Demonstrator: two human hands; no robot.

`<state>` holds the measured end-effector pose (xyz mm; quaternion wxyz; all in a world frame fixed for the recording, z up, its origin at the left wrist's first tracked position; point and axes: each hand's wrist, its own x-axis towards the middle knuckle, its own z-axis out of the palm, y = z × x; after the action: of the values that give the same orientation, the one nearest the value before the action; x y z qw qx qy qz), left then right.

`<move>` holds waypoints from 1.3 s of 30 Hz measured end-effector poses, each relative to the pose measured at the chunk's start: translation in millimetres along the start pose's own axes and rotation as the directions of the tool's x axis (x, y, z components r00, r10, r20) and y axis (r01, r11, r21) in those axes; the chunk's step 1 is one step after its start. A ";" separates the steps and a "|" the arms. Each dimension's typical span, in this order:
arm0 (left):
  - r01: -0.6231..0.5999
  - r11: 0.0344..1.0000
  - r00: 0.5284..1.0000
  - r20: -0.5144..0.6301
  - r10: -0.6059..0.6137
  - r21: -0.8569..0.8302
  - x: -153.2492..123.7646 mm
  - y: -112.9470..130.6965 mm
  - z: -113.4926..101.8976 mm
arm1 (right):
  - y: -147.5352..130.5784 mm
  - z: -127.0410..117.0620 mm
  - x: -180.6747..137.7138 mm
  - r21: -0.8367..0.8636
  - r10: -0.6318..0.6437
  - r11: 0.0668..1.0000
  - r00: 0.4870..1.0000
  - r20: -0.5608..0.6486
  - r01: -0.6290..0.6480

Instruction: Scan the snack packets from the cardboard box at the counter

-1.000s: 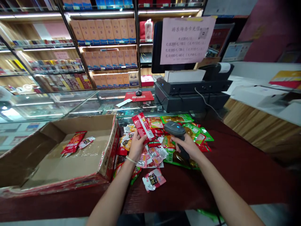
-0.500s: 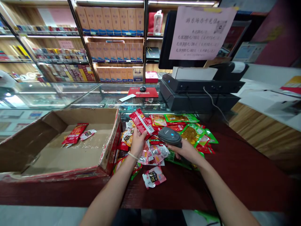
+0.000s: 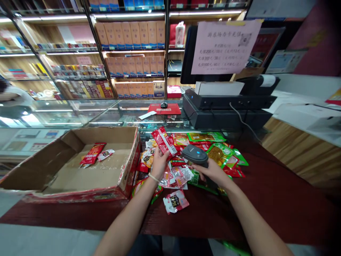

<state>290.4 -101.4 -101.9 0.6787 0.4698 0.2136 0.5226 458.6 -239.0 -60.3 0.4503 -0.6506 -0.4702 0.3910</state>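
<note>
My left hand (image 3: 160,161) is closed on a red snack packet (image 3: 163,139), whose white strip and barcode face up. In my right hand (image 3: 213,170) is a dark grey barcode scanner (image 3: 195,153) with a small blue light on top; its head points left at the packet, a short gap apart. Beneath both hands spreads a pile of snack packets: green bags (image 3: 220,153), red ones and pink-and-white ones (image 3: 181,175). One pink-and-white packet (image 3: 176,201) lies apart, nearer to me. The scanner's handle is mostly hidden by my fingers.
At left stands an open cardboard box (image 3: 117,177) holding a red packet (image 3: 93,154) and a small white-and-pink one (image 3: 106,154). Behind are a glass counter, a mouse (image 3: 163,105) on a red mat, and a cash drawer (image 3: 226,117) under a monitor. A person (image 3: 16,97) is at far left.
My view has tilted up and turned slightly left, so everything sits a little lower and farther right. Both hands keep their holds, the scanner still facing the red packet.
</note>
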 end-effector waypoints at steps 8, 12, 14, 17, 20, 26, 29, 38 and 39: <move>-0.059 0.994 0.998 0.007 0.059 0.090 1.6 38.4 20.9 | -25.3 -1.6 -0.6 0.138 -0.061 0.987 0.993 -0.104 0.076; -0.144 0.979 0.989 0.041 0.139 0.146 -6.1 98.7 26.9 | -46.6 8.4 -5.3 0.154 -0.134 0.977 0.987 -0.085 0.146; -0.199 0.958 0.980 0.072 0.188 0.209 -11.6 133.5 17.6 | -57.5 19.2 -6.3 0.166 -0.153 0.973 0.987 -0.056 0.161; -0.314 0.815 0.947 0.105 0.303 0.486 -19.2 183.7 -16.8 | -73.8 39.5 -4.6 0.141 -0.183 0.973 0.983 -0.009 0.183; -0.290 0.460 0.912 0.096 0.400 0.839 -22.8 224.7 -69.7 | -90.1 61.4 0.7 0.121 -0.187 0.976 0.981 0.054 0.179; 0.064 -0.119 0.886 -0.002 0.463 0.991 -15.2 265.4 -172.0 | -115.8 100.0 18.4 0.164 -0.211 0.968 0.971 0.109 0.192; 0.028 -0.121 0.891 0.030 0.453 0.992 -11.9 267.8 -196.0 | -121.2 111.2 24.7 0.209 -0.239 0.955 0.962 0.129 0.210; -0.200 0.011 0.913 0.182 0.366 0.980 -9.0 238.4 -152.9 | -103.9 90.7 22.6 0.196 -0.268 0.949 0.960 0.082 0.249; -0.227 0.012 0.914 0.209 0.349 0.974 -8.8 233.4 -140.5 | -101.5 84.5 20.4 0.199 -0.255 0.951 0.964 0.080 0.235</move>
<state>58.8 -48.3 31.6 0.0499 0.8099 0.4389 0.3859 358.7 -185.5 10.3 0.5293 -0.5203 -0.5313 0.4084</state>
